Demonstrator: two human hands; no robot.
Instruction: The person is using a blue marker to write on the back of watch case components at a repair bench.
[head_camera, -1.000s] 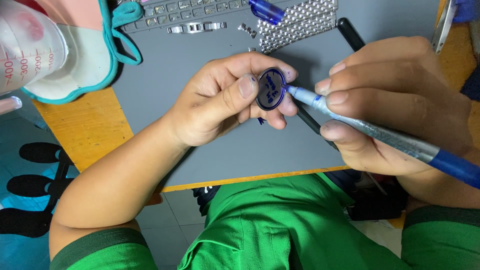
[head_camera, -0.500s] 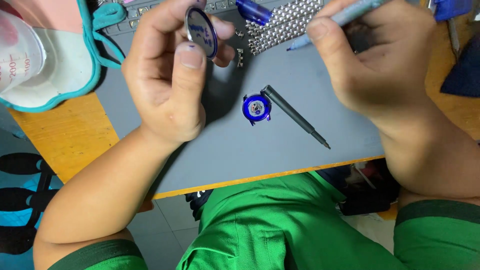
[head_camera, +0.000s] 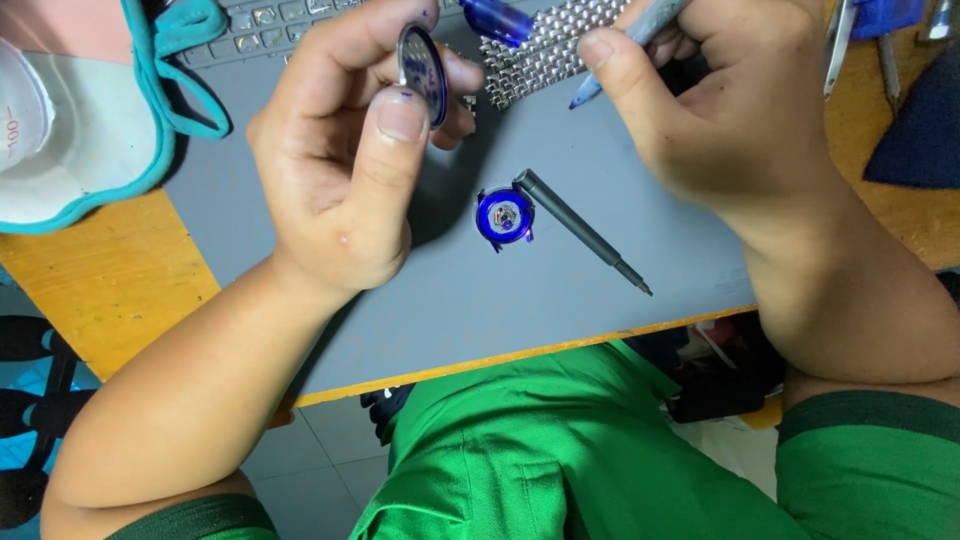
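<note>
My left hand (head_camera: 345, 150) pinches a round silver watch case back (head_camera: 422, 62) between thumb and fingers, held up on edge above the grey mat (head_camera: 420, 300). Over the mat's upper right, my right hand (head_camera: 720, 110) grips a grey pen-like tool with a blue tip (head_camera: 625, 50), tip pointing down and left. A blue watch case (head_camera: 504, 216) with its movement showing lies on the mat between the hands, touching neither. A dark thin screwdriver (head_camera: 580, 230) lies beside it, slanting to the lower right.
A metal mesh watch band (head_camera: 545, 45) and a blue cylinder (head_camera: 498, 18) lie at the mat's top. A teal-edged pouch (head_camera: 120, 110) and a clear cup (head_camera: 25, 120) sit at left on the wooden table (head_camera: 100, 280). Tools (head_camera: 860, 40) lie at upper right. My green clothing fills the bottom.
A second ago both hands worked on the watch with the tool tip at it. The blue case now lies on the mat; my left hand lifted the case back, my right hand pulled away upward.
</note>
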